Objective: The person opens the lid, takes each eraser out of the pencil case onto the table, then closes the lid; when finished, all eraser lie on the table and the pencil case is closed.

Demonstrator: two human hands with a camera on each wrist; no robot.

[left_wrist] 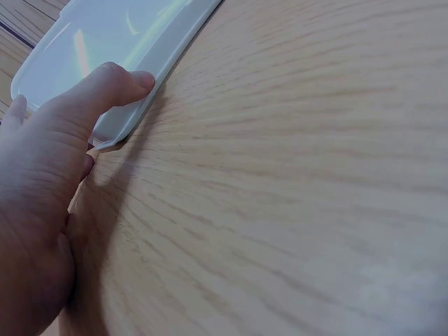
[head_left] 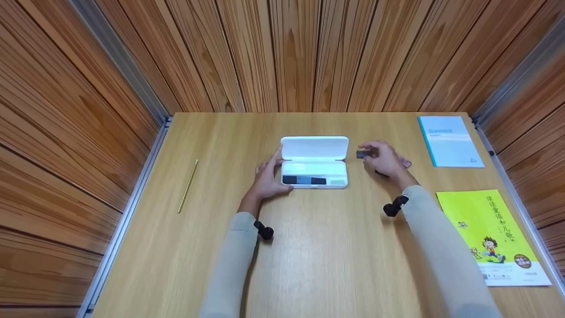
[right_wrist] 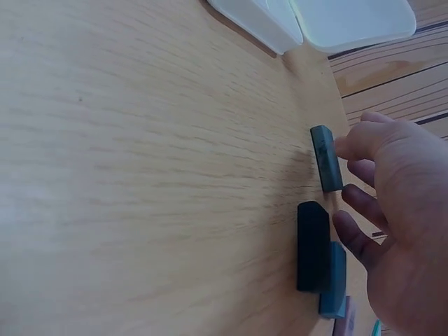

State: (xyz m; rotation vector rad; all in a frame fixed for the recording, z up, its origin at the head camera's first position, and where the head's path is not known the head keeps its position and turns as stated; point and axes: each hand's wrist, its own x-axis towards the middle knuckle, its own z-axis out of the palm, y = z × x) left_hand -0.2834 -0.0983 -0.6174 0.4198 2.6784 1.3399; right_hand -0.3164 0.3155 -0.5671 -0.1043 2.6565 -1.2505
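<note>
An open white pencil case lies on the table with its lid folded back. My left hand holds its left end, the thumb along the front edge and the fingers at the side and lid. Inside, black and blue-grey blocks lie in a row at the front left. Right of the case, my right hand pinches a small dark grey rectangular block at its fingertips. Under that hand, a black block and a blue-grey block lie side by side.
A gold-coloured thin stick lies at the left. A pinkish piece shows behind the right hand. At the right are a light blue booklet and a yellow-green book, partly under the right sleeve. Wood-panelled walls enclose the table.
</note>
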